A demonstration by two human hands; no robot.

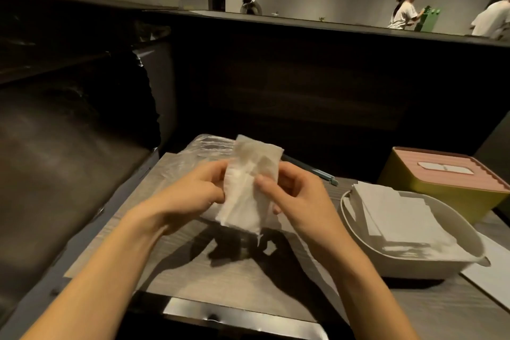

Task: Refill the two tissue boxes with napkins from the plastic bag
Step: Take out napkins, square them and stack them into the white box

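Note:
A white napkin hangs upright above the table, held between both hands. My left hand pinches its left edge, and my right hand pinches its right edge with the thumb on the front. The clear plastic bag lies flat on the table behind my hands. At the right stands an open white tissue box with a stack of napkins inside. Behind it sits a yellow tissue box closed by a pink slotted lid.
A wood-grain table has a dark bench seat at its left and a dark partition behind. A pen lies near the bag. A metal plate sits at the near edge. Several people stand far back right.

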